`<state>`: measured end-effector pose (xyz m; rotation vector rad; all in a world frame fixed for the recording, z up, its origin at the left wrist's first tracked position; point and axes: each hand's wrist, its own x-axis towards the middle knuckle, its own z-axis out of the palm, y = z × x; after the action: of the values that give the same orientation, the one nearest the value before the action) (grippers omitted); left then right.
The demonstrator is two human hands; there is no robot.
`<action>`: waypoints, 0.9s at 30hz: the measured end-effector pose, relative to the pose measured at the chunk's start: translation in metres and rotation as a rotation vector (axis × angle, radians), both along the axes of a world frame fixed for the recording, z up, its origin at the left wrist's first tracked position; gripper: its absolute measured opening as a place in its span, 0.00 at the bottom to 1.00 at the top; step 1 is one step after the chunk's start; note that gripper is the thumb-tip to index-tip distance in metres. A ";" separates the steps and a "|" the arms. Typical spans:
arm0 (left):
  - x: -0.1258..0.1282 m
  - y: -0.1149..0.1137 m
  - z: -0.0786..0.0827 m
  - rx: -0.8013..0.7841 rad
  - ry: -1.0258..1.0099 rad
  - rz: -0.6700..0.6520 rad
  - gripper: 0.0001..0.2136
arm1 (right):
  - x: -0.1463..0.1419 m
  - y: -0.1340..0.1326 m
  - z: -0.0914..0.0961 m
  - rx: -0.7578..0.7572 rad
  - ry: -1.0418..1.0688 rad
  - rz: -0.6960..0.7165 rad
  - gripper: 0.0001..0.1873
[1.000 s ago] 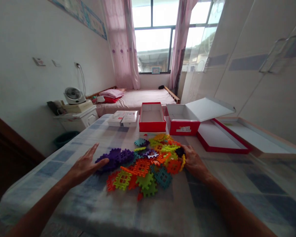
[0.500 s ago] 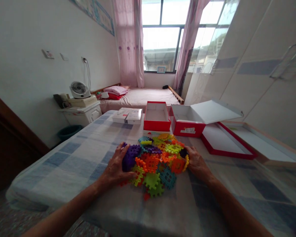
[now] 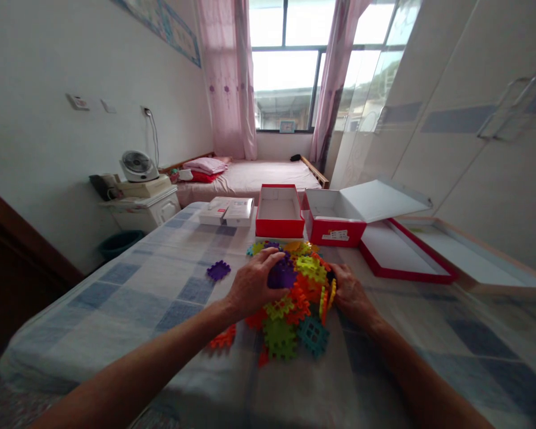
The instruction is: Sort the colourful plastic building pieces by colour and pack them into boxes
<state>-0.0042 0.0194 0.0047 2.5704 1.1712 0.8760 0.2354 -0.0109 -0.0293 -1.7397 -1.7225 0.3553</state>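
A heap of plastic interlocking building pieces [image 3: 279, 336] in green, orange, yellow, teal and purple lies on the checked bedcover between my hands. My left hand [image 3: 255, 285] reaches over the heap's left side, thumb and fingers curved round purple pieces [image 3: 282, 274]. At the right side, my right hand [image 3: 352, 296] cups the pieces, its fingers partly hidden behind upright yellow and orange ones [image 3: 326, 301]. A single purple piece [image 3: 218, 270] lies apart to the left. Some orange pieces [image 3: 223, 338] lie below my left wrist.
Behind the heap stand an open red box [image 3: 279, 229] and a second red box [image 3: 335, 232] with its lid raised. Shallow box lids [image 3: 411, 271] lie at the right. White flat boxes [image 3: 226, 212] sit at the back left. A fan [image 3: 138, 165] stands on a cabinet beyond.
My left hand has moved right, pushing purple pieces into the heap and leaving one purple piece and some orange ones behind. My right hand stays at the right side; the heap is narrower.
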 end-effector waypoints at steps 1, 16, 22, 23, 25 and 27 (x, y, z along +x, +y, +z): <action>0.008 0.001 0.002 0.017 0.023 -0.022 0.33 | 0.000 0.000 0.000 0.003 0.006 0.005 0.21; -0.033 -0.029 0.021 0.066 0.218 0.011 0.45 | -0.001 -0.004 0.001 0.015 -0.027 -0.011 0.21; -0.117 -0.065 -0.024 -0.168 0.390 0.270 0.47 | -0.001 -0.002 0.000 0.004 -0.031 -0.022 0.19; -0.117 -0.068 -0.031 -0.146 0.365 0.247 0.47 | -0.002 -0.002 0.000 -0.001 -0.033 -0.028 0.18; -0.107 -0.072 -0.041 -0.089 0.298 0.190 0.46 | -0.002 -0.002 0.000 -0.002 -0.044 -0.038 0.18; -0.088 -0.071 -0.046 -0.053 0.236 0.150 0.45 | -0.004 -0.003 0.001 0.007 -0.058 -0.038 0.17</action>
<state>-0.0924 -0.0521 -0.0418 2.6247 1.4463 0.5703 0.2318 -0.0143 -0.0285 -1.7912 -1.7268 0.2846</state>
